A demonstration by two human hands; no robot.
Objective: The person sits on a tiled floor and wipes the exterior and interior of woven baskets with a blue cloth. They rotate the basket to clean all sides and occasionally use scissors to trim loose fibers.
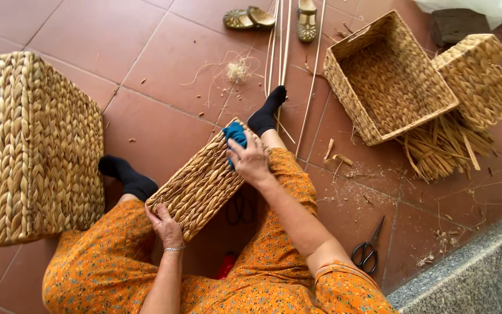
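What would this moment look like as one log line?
left hand: steadies woven basket | right hand: presses blue cloth on basket | scissors: on floor

Basket-weaving workspace on a tiled floor (164,134): woven baskets (387,81) at two o'clock, reed bundle (437,148), scissors (368,250), scattered scraps.

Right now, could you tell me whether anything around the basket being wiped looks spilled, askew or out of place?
Yes: straw scraps and shavings lie strewn over the floor tiles, and an open pair of scissors lies loose on the floor beside the person's right arm. The small basket is tipped against the open basket.
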